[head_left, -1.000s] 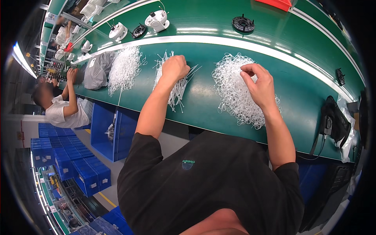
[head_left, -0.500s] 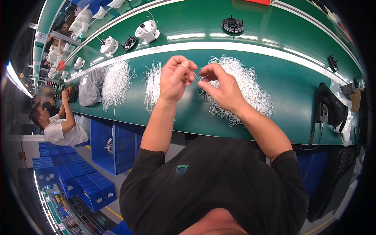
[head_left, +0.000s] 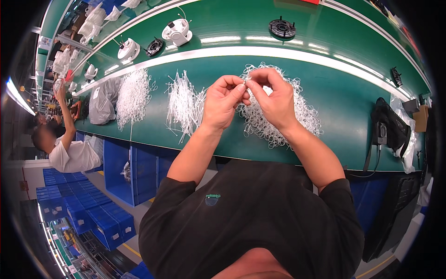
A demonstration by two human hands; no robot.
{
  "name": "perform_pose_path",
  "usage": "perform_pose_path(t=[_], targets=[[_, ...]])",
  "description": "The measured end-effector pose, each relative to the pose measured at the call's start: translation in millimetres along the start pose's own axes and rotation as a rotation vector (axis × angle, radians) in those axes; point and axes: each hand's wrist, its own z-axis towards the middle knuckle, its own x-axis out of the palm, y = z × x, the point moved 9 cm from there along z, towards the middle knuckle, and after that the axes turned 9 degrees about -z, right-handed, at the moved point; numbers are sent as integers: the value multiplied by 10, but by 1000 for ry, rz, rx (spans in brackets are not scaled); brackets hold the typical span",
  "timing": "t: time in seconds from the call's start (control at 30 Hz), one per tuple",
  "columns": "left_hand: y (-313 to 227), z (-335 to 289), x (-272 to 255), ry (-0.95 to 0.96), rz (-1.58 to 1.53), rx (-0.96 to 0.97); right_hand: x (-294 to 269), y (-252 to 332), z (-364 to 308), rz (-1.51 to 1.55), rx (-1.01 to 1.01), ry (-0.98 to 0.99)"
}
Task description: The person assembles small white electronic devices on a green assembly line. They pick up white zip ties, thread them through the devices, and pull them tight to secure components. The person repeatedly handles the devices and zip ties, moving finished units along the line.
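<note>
My left hand (head_left: 224, 100) and my right hand (head_left: 274, 96) meet fingertip to fingertip above the green bench. Both are closed in a pinch on a thin white cable tie, mostly hidden by the fingers. Under and behind my right hand spreads a heap of white cable ties bent into loops (head_left: 302, 111). Beside my left wrist lies a loose bundle of straight white cable ties (head_left: 180, 100). Farther left is another thick white pile (head_left: 132, 97), with some loops at its edge.
A grey plastic bag (head_left: 103, 102) lies left of the piles. Beyond the white rail stand white round housings (head_left: 176, 32) and black round bases (head_left: 282, 29). A black bag (head_left: 388, 123) sits at the right. A co-worker in a white shirt (head_left: 74, 156) works at far left.
My right fingers have closed and met my left fingertips at the cable tie. My left hand has moved right and slightly down. The co-worker's arm has risen.
</note>
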Motion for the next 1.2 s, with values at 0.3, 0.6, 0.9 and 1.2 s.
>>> perform_pose_path(t=[0.3,0.6,0.9,1.2], targets=[[-109,25,-32,-26,-18,51,11,89,-31,-145,-122,51],[-107,-16,-18,-24,176,63,17,41,-39,-131,-70,81],[-73,-19,7,35,525,-32,30,-88,-61,-178,24,190],[-1204,755,-1924,-562,1619,-11,-472,-184,48,-423,2,100]])
